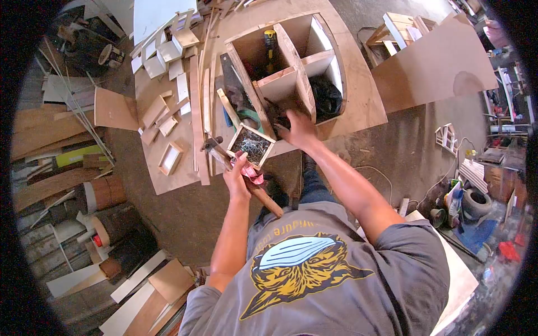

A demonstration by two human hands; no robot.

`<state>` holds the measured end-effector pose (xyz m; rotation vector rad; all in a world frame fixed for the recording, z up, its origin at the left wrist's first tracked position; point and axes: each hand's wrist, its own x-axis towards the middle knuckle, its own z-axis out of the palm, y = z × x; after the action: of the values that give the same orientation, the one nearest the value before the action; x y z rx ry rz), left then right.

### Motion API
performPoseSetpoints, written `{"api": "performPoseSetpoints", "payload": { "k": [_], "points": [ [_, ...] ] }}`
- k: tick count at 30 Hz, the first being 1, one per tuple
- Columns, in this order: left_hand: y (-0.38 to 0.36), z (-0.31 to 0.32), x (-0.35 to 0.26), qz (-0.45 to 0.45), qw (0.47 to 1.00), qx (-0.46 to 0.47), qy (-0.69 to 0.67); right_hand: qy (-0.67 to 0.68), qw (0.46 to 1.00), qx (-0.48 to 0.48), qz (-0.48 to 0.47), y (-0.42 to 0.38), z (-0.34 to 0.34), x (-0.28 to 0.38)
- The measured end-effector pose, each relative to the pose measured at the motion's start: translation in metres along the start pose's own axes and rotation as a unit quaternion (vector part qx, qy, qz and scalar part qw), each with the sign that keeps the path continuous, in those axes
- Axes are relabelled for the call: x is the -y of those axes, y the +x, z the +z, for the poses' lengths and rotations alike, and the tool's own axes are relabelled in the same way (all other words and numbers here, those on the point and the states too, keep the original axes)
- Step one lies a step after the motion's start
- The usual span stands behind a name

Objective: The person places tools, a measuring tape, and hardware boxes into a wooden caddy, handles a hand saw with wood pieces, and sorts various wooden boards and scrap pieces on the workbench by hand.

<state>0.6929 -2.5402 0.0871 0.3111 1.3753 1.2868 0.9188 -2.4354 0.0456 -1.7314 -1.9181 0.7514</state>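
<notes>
My left hand (237, 175) is closed around the wooden handle of a hammer (268, 203), whose metal head points up and left. A crumpled pink-red piece (253, 175), perhaps a packet or cloth, is pressed against the handle in the same hand. Beside it, at the table's near edge, a small wooden box (268, 153) holds a heap of thin metal nails. My right hand (300, 130) reaches over the near left compartment of a divided wooden box (300, 84). Its fingers are spread, and I see nothing in them; the tips are partly in shadow.
A yellow-and-black tool (270, 42) stands in the box's far left compartment; black plastic (326, 96) fills the near right one. Long wood strips (197, 120) and small frames (170, 158) lie on the left of the plywood table (358, 84). A cable (381, 172) crosses the floor.
</notes>
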Motion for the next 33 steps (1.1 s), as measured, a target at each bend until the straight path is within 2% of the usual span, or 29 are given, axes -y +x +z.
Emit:
{"api": "performPoseSetpoints", "payload": {
  "k": [3,6,9,12,15,18,22,24,25,28,30,32,33],
  "points": [
    [-0.001,0.0,-0.003,-0.005,1.0,0.013,0.008,-0.077,0.997,0.01,-0.011,-0.015,0.009,-0.003],
    [-0.004,0.001,-0.006,-0.012,1.0,0.017,0.01,-0.131,0.99,-0.037,-0.042,-0.011,0.025,-0.011],
    [0.0,-0.002,-0.001,0.001,1.0,0.026,0.004,-0.173,0.982,0.072,0.008,-0.006,0.024,-0.005],
    [0.0,-0.004,0.003,-0.006,0.999,0.036,-0.019,-0.129,0.989,0.024,0.062,0.0,0.033,-0.019],
    [-0.003,-0.003,-0.001,-0.013,0.999,0.047,-0.019,-0.179,0.982,-0.004,0.062,0.009,0.025,-0.021],
    [-0.001,-0.007,0.004,-0.019,0.998,0.051,-0.005,-0.159,0.978,-0.064,0.116,0.024,0.038,-0.03],
    [-0.01,0.0,0.0,-0.006,0.998,0.057,-0.002,-0.175,0.979,-0.044,0.098,0.023,0.028,-0.021],
    [-0.006,-0.002,0.005,-0.029,0.998,0.062,0.006,-0.173,0.98,-0.036,0.095,0.02,0.022,-0.016],
    [-0.004,-0.002,0.006,-0.041,0.997,0.064,0.009,-0.183,0.979,-0.036,0.081,0.017,0.019,-0.014],
    [-0.013,0.012,0.002,0.006,0.997,0.072,0.033,-0.238,0.969,-0.058,0.01,0.002,0.01,-0.013],
    [-0.011,0.011,0.002,-0.003,0.995,0.087,0.048,-0.165,0.976,-0.137,-0.019,-0.008,0.002,-0.008],
    [-0.011,0.012,0.002,-0.009,0.994,0.094,0.052,-0.057,0.986,-0.157,-0.014,-0.021,-0.014,0.001],
    [-0.012,0.014,0.002,-0.013,0.994,0.096,0.058,0.016,0.991,-0.135,0.005,-0.031,-0.025,0.006]
  ]
}}
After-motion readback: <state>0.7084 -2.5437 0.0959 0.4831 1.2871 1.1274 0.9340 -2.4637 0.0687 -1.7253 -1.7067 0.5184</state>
